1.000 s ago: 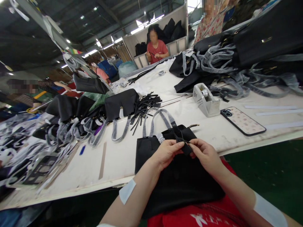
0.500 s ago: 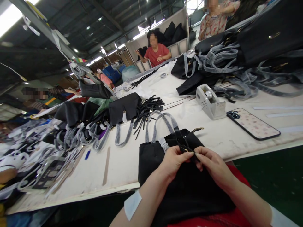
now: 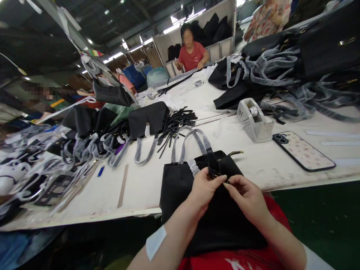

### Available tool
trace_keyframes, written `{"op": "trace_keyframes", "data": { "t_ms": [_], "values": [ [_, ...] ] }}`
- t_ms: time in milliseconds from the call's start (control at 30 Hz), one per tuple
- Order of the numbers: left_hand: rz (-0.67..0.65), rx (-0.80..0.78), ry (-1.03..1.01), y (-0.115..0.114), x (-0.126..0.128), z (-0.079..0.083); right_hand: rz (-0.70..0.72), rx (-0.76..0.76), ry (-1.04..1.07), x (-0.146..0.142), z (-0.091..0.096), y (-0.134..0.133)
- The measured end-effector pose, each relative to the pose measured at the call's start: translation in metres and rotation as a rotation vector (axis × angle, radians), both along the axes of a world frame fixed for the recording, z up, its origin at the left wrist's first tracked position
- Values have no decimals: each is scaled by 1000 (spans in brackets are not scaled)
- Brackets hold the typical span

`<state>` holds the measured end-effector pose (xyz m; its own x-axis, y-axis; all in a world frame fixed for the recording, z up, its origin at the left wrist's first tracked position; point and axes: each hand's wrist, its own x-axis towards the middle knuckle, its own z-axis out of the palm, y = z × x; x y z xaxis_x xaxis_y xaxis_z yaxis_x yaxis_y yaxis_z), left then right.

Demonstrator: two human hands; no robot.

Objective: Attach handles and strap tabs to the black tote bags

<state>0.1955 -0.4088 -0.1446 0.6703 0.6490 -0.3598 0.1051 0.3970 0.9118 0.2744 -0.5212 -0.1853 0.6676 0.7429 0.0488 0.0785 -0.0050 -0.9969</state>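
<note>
A black handbag [image 3: 180, 187] rests against the table edge and over my lap, its two handles [image 3: 184, 144] wrapped in clear film. My left hand [image 3: 205, 187] pinches a black strap with a gold-coloured buckle [image 3: 215, 174] near the bag's top. Close beside it, the thumb and fingers of my right hand [image 3: 246, 197] are pinched at the strap's end, the fingertips of both hands almost touching. What lies between the right fingertips is mostly hidden. Beyond the bag's opening, another strap end with a gold-coloured edge [image 3: 235, 153] sticks out to the right.
A tape dispenser [image 3: 255, 125] and a phone [image 3: 305, 150] lie to the right. Black bags with film-wrapped straps [image 3: 271, 67] are heaped behind them. Ahead lie a bundle of black straps [image 3: 178, 122] and another bag [image 3: 147, 120]. Co-workers [image 3: 192, 52] are across the table.
My view has shifted slightly. My right fingers have drawn a little back from the strap and changed their pinch, while the left keeps its hold. The co-worker in red has lowered a raised hand.
</note>
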Motion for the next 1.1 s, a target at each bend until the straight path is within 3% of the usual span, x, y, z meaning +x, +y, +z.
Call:
{"op": "trace_keyframes", "data": {
  "t_ms": [200, 367, 500, 667, 767, 867, 967, 1100],
  "values": [
    [-132, -47, -42, -3, -1, 4, -103, -50, -198, 2, -2, -6],
    [-382, -38, -133, 10, -7, 10, -65, -18, 18, 7, 6, -8],
    [-278, 93, -150, 14, -4, 6, -49, -7, 84, 8, 10, -7],
    [-214, 96, -107, 7, -1, -5, -174, -69, -188, 5, 3, -11],
    [-188, 93, -110, 2, -1, -8, -192, -103, -377, 3, 5, -13],
    [-81, 52, -103, -4, 1, -6, -184, -110, -489, -1, 6, -12],
    [21, -43, -154, -9, 5, -3, -182, -70, -395, -6, 1, -10],
    [65, -213, -219, -12, 7, -4, -158, -14, -193, -10, -9, -7]
  ]
}}
